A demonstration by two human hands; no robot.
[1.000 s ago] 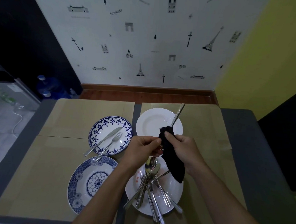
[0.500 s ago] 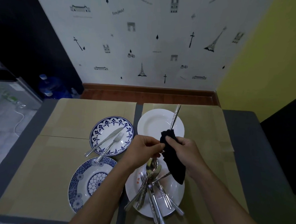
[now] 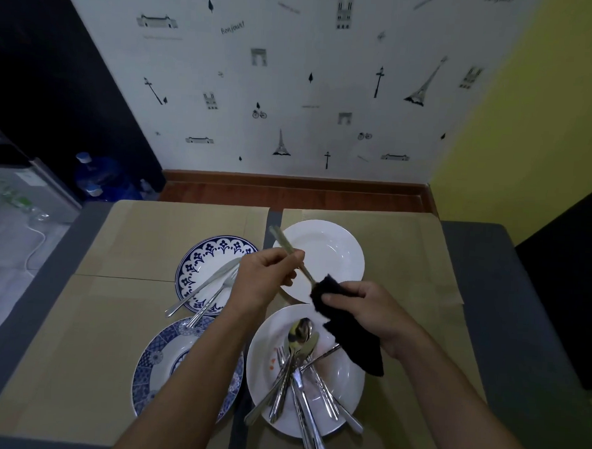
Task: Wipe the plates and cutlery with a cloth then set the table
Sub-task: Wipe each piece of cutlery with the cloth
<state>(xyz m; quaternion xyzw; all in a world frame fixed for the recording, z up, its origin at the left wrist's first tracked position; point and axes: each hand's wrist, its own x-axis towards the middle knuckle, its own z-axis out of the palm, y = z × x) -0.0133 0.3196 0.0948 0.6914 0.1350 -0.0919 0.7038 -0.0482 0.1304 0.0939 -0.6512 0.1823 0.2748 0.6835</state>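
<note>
The left hand [image 3: 264, 281] grips the handle of a piece of cutlery [image 3: 281, 240] with curled fingers, holding it tilted above the near edge of the far white plate [image 3: 334, 250]. The right hand [image 3: 369, 307] pinches a black cloth [image 3: 353, 340] round its other end, so its kind cannot be told. The cloth's loose end hangs over the near white plate [image 3: 351, 392], which holds a heap of cutlery [image 3: 300, 372], while to the left a knife and fork [image 3: 212, 288] lie on the far blue-patterned plate [image 3: 200, 260].
</note>
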